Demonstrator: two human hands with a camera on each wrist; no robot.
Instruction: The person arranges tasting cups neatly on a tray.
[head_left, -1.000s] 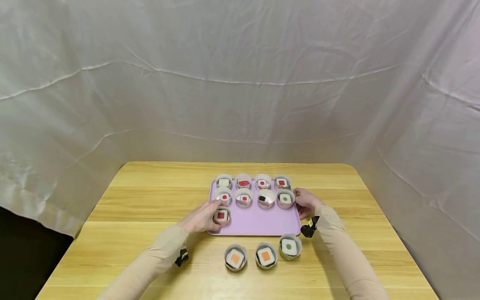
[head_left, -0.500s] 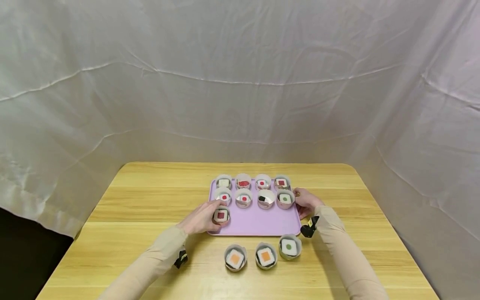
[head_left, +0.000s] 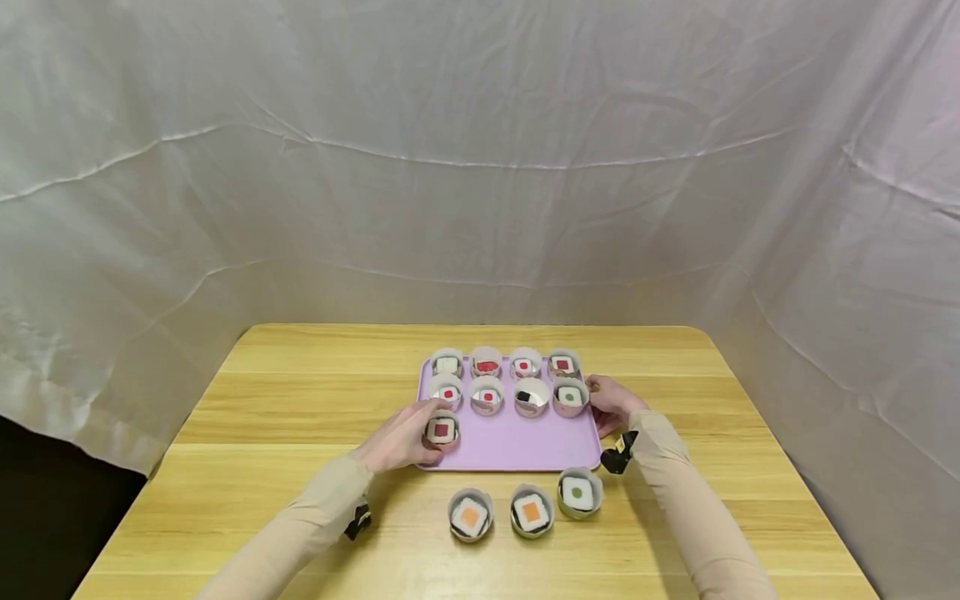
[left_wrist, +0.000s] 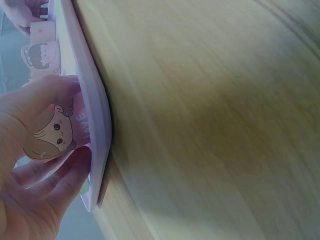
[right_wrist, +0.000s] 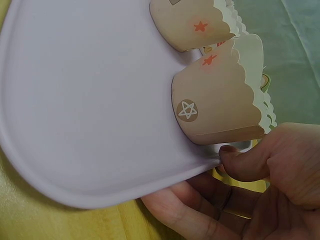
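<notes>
My left hand [head_left: 401,435] grips a pink paper baking cup [left_wrist: 62,125] with a cartoon face printed on its side. This cup stands at the front left corner of the lilac tray [head_left: 525,446], and a sushi-like white piece [head_left: 441,430] with a dark red centre lies inside. At the tray's right side, my right hand [head_left: 611,400] holds the rim, thumb on top and fingers underneath in the right wrist view. Just beside that thumb is a beige paper cup [right_wrist: 220,100] with star prints. It holds a white piece [head_left: 569,397] with a green centre.
Two rows of similar filled cups [head_left: 487,397] fill the tray's back half. On the table [head_left: 300,400] in front of the tray stand two cups with orange-centred pieces [head_left: 469,517] and one with a green-centred piece [head_left: 577,493]. Grey fabric [head_left: 480,208] hangs around the table.
</notes>
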